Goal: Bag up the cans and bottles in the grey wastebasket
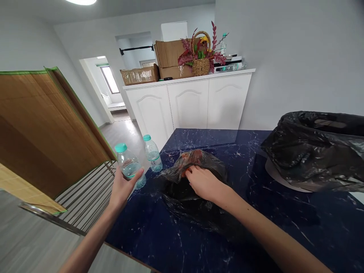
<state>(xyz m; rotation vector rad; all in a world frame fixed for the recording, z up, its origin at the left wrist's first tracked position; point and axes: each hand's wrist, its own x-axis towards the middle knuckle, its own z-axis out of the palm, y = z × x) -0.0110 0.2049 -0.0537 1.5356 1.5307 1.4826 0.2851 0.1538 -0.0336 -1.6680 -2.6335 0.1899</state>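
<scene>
At the left edge of the dark blue table (153, 235), my left hand (125, 187) is closed around a clear water bottle (129, 163) with a turquoise cap. A second such bottle (153, 155) stands just beyond it on the table. My right hand (201, 182) reaches into the mouth of a thin black plastic bag (196, 212) lying on the table. Its fingers are bent at something orange-red that shows through the bag; whether they grip it or the bag's film is hidden.
At the right stands a bin lined with a black bag (309, 155). A metal rack (82, 201) with a bamboo mat (42, 132) is left of the table. Behind, a white cabinet (189, 102) carries cardboard boxes (140, 75), a flower basket (201, 66) and more bottles.
</scene>
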